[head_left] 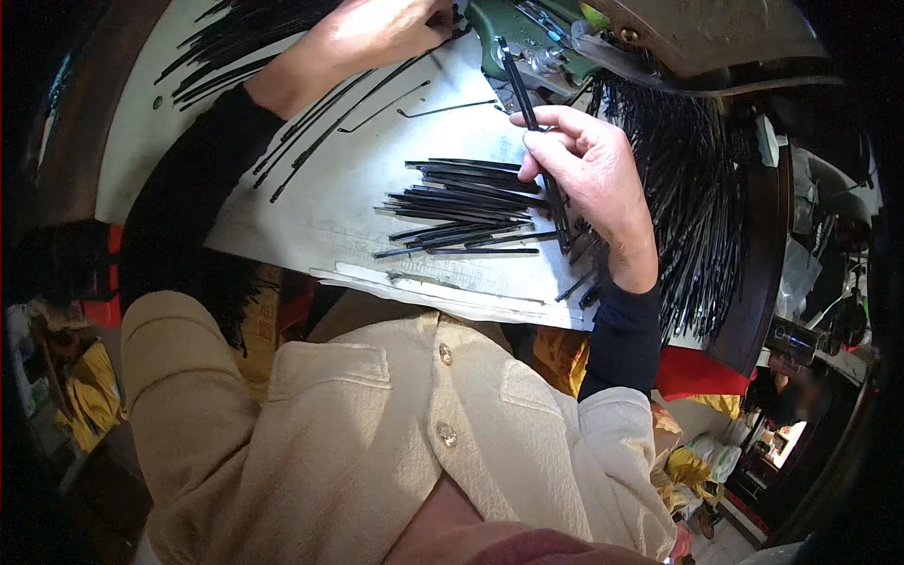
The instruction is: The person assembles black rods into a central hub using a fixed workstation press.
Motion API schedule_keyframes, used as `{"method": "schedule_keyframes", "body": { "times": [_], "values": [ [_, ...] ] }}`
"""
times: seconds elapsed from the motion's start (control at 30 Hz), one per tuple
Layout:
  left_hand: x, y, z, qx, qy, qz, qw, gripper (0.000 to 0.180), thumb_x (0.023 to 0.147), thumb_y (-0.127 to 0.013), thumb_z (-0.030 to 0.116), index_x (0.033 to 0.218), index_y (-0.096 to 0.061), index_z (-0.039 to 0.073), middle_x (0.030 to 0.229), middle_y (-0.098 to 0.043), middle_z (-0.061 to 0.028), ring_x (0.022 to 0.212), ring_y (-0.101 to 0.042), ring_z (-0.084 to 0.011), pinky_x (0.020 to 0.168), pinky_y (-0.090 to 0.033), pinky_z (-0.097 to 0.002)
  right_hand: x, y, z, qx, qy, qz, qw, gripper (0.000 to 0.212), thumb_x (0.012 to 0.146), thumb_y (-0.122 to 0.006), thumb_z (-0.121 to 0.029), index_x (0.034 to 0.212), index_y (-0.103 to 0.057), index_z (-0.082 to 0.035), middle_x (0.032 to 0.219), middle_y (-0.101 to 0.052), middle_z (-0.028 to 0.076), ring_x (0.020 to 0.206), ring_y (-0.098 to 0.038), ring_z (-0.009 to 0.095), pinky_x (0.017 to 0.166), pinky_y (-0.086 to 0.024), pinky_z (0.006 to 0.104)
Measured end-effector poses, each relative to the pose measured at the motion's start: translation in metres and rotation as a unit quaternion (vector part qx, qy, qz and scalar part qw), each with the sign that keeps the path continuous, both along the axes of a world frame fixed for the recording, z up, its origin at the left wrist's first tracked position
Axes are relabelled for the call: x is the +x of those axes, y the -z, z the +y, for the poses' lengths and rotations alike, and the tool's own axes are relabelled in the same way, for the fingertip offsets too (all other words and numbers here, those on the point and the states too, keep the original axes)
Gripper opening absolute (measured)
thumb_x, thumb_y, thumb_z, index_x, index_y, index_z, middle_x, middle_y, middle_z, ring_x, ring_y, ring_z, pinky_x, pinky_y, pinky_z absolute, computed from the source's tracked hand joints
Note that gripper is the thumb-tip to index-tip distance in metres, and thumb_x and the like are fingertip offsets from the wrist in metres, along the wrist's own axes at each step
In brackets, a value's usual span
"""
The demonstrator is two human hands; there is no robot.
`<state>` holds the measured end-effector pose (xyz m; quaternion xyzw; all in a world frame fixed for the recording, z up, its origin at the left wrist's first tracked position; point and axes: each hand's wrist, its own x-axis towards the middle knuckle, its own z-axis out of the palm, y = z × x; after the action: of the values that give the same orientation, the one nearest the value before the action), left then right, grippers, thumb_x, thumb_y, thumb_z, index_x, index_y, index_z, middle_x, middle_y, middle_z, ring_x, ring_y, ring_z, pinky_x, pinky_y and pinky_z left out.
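My right hand [589, 165] pinches a slim black strip [516, 80] between thumb and fingers. The strip stands steeply, its upper end near the green part at the top and its lower end over the right side of a pile. That pile of short black strips [461, 202] lies on the white tabletop [348, 226]. Up at the top edge, my left hand [391, 33] has its fingers curled together; what they hold is hidden. Long thin black strips with small looped ends [315, 155] lie slantwise below it. Two thin bent pieces [447, 109] rest between the hands.
A thick bundle of black strips [692, 198] hangs over the table's right side. Another bundle [235, 42] lies at the far left. A green machine base [485, 38] with metal parts sits at the top. A dark curved machine body [725, 38] overhangs the upper right.
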<state>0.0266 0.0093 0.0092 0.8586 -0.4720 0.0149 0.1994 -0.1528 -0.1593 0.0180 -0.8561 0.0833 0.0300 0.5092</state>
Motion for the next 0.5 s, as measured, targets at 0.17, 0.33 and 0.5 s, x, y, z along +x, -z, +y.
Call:
{"method": "schedule_keyframes", "body": {
  "times": [0.17, 0.33, 0.5],
  "values": [
    [-0.021, -0.026, -0.004, 0.011, -0.026, 0.075, 0.997, 0.021, 0.079, -0.054, 0.016, 0.087, -0.060, -0.002, 0.083, -0.062, -0.0210, 0.084, -0.060, -0.0357, 0.071, -0.048, -0.0399, 0.002, -0.005, 0.003, 0.119, 0.012, 0.085, 0.989, 0.031, 0.080, -0.056, -0.010, 0.110, -0.056, -0.001, 0.069, -0.065, 0.004, 0.051, -0.050, 0.004, 0.048, -0.039, 0.0183],
    [-0.028, -0.015, -0.015, -0.193, 0.066, 0.133, 0.970, 0.017, 0.082, -0.059, 0.014, 0.088, -0.060, -0.001, 0.072, -0.062, -0.0137, 0.062, -0.058, -0.0194, 0.057, -0.045, -0.0306, 0.002, -0.003, 0.005, 0.150, 0.001, 0.088, 0.985, 0.034, 0.079, -0.058, -0.015, 0.110, -0.055, -0.002, 0.071, -0.064, 0.004, 0.051, -0.051, 0.004, 0.047, -0.041, 0.0159],
    [-0.028, 0.004, -0.024, -0.202, -0.010, 0.495, 0.845, 0.018, 0.088, -0.058, 0.020, 0.086, -0.063, 0.004, 0.065, -0.054, 0.0032, 0.050, -0.043, -0.0018, 0.044, -0.030, -0.0176, -0.001, -0.002, 0.003, 0.171, 0.010, 0.075, 0.982, 0.034, 0.079, -0.057, -0.016, 0.110, -0.055, -0.002, 0.071, -0.063, 0.004, 0.052, -0.053, 0.004, 0.048, -0.041, 0.0156]
  ]
}}
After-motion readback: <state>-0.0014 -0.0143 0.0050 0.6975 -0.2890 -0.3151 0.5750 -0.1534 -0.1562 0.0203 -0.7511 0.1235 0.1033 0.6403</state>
